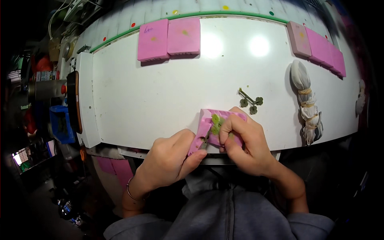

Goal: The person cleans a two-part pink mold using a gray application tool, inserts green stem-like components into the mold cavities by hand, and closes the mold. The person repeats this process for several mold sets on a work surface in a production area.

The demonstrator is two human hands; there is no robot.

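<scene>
At the table's near edge, both hands hold a pink rubber mold (205,123) that is bent and spread apart. My left hand (173,155) is closed on its left part, thumb at the front. My right hand (250,146) grips the right part, with curled fingers covering much of the inside. Light green flower-shaped pieces (216,125) show in the spread mold. Whether the right fingertips also pinch a green piece is hidden. Just beyond the right hand lies a dark green branched piece (252,102) with several clover-like ends.
Two pink blocks (184,37) stand at the back left of the white table (132,96). Several more pink blocks (319,46) stand in a row at the back right. A white cloth bundle (306,100) tied with bands lies on the right. Off the left side is a blue bin (62,125).
</scene>
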